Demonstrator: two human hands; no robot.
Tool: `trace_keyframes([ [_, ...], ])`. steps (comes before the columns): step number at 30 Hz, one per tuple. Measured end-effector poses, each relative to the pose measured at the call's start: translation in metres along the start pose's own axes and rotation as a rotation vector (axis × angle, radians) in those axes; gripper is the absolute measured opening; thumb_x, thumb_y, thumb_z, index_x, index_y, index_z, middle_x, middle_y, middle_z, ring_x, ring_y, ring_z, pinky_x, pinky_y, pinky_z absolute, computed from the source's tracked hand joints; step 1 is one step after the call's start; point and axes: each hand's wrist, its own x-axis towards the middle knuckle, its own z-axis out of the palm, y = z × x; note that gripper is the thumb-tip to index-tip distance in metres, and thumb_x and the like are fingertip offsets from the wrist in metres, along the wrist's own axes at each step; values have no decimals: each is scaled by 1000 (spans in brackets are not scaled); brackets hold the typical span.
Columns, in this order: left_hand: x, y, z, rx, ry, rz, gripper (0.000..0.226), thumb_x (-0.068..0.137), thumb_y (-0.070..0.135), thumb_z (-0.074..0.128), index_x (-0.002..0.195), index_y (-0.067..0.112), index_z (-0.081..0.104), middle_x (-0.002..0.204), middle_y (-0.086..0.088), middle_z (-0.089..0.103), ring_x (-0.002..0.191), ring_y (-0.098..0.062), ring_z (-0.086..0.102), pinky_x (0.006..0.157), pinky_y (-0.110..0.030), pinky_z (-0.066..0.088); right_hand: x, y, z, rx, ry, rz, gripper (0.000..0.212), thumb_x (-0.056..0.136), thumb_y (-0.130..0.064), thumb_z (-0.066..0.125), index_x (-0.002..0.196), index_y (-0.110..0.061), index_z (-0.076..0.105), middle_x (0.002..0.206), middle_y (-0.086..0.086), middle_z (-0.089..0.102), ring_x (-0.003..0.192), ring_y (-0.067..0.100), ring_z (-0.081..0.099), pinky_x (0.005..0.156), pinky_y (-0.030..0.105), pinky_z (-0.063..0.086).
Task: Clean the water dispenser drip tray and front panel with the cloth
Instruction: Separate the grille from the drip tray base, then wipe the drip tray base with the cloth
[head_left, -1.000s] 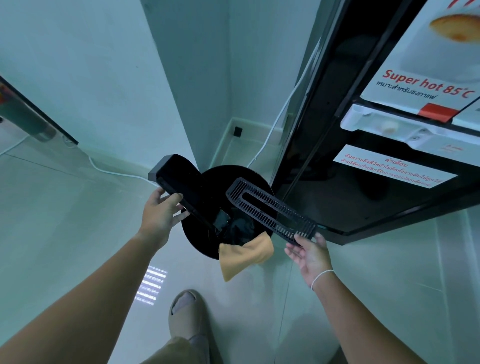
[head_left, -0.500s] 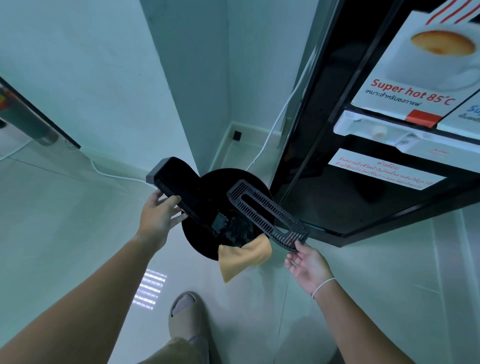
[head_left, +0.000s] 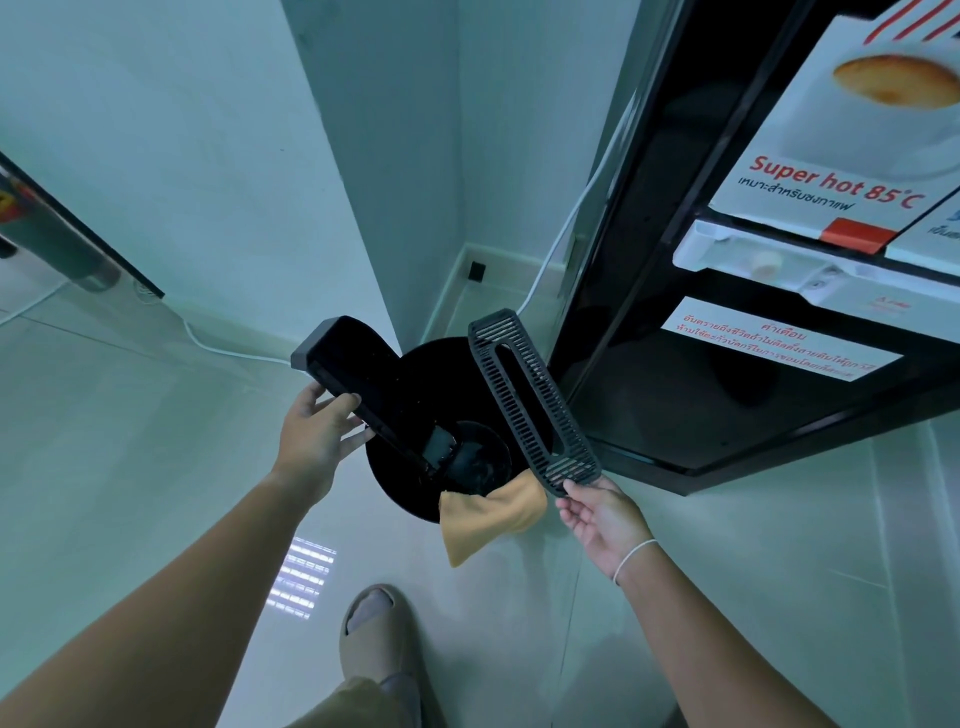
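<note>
left hand (head_left: 317, 441): gripping the black drip tray (head_left: 374, 389) near its upper end, fingers curled round the edge, tilting it so the low end is hanging over the round black bin (head_left: 410, 488) at centre frame

right hand (head_left: 602, 514): pinching the bottom end of the slotted grille (head_left: 530, 400) with the fingertips, rest of the hand fairly loose; the grille is slanting up towards the dispenser

cloth (head_left: 488, 514): orange one, hanging just below the grille beside the right hand, draped over the bin's near rim. Can't tell whether the hand is actually holding it or it's just lying on the bin

dispenser front panel (head_left: 779, 332): filling the upper right of the frame, black and glossy with stickers, nobody touching it

step: looks like the person is tipping leftover water out of the tray into the bin, with the grille lifted off. Wiping not started, by the look of it

next move: probably needs a hand freed up, so the grille is going down somewhere first, then grabbing the cloth and wiping out the tray while it's steady
</note>
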Motion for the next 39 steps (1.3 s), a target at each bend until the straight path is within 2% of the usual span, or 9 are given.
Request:
trace_keyframes([
  [8, 4, -4, -1, 11, -12, -11, 32, 90, 1, 52, 120, 11, 52, 97, -7, 60, 93, -34, 60, 77, -37, 55, 16, -2, 8, -63, 122, 30, 23, 90, 1, 50, 71, -9, 45, 66, 6, 46, 56, 14, 45, 45, 17, 42],
  [14, 4, -6, -1, 16, -13, -19, 27, 90, 1, 52, 115, 12, 53, 94, -5, 60, 91, -33, 59, 78, -38, 55, 13, -1, 5, -124, 181, 43, 7, 91, -14, 54, 86, -10, 55, 87, 7, 54, 57, 15, 43, 52, 23, 41],
  [18, 0, -6, -1, 15, -16, -18, 29, 90, 3, 52, 118, 12, 52, 94, -4, 58, 89, -31, 58, 77, -37, 55, 2, 12, 0, -319, 166, 75, 32, 93, -7, 42, 123, -10, 52, 116, 11, 58, 80, 22, 51, 57, 27, 41],
  [22, -6, -4, 3, 12, -32, -21, 28, 91, 3, 52, 117, 11, 51, 94, -4, 58, 87, -29, 59, 74, -35, 55, -11, 34, 2, -561, 46, -47, 33, 86, -2, 48, 117, -9, 57, 111, 5, 60, 88, 12, 55, 66, 21, 41],
  [26, -11, -1, 1, 22, -40, -36, 34, 90, 3, 53, 124, 9, 50, 98, -6, 59, 89, -30, 59, 75, -36, 55, -8, 42, 10, -689, 66, -150, 50, 80, -13, 65, 127, -16, 48, 123, -4, 52, 119, 18, 49, 95, 27, 37],
  [31, -15, 8, 2, 34, -43, -32, 35, 90, 2, 54, 124, 10, 49, 94, -6, 60, 82, -28, 62, 74, -36, 55, -1, 39, 20, -847, 132, -112, 14, 78, -20, 67, 78, -12, 55, 80, 8, 65, 84, 29, 62, 71, 32, 46],
  [33, -18, 10, 3, 41, -40, -30, 35, 90, 2, 54, 124, 11, 49, 94, -7, 60, 81, -27, 62, 71, -34, 55, -5, 39, 22, -871, 176, -117, 30, 80, -22, 64, 61, -15, 42, 60, 3, 48, 64, 24, 49, 58, 29, 36],
  [36, -20, 14, 2, 71, -46, -23, 37, 90, 3, 55, 126, 12, 50, 95, -7, 61, 84, -27, 63, 70, -33, 55, -17, 39, 27, -844, 151, -150, 35, 80, -16, 57, 57, -15, 30, 55, 1, 31, 55, 19, 30, 51, 28, 22],
  [39, -26, 19, 1, 111, -54, 2, 36, 90, 3, 54, 125, 11, 52, 92, -5, 62, 86, -27, 63, 71, -34, 55, -40, 33, 39, -758, 51, -215, 24, 77, -10, 51, 59, -15, 35, 58, 0, 34, 58, 18, 30, 54, 27, 24],
])
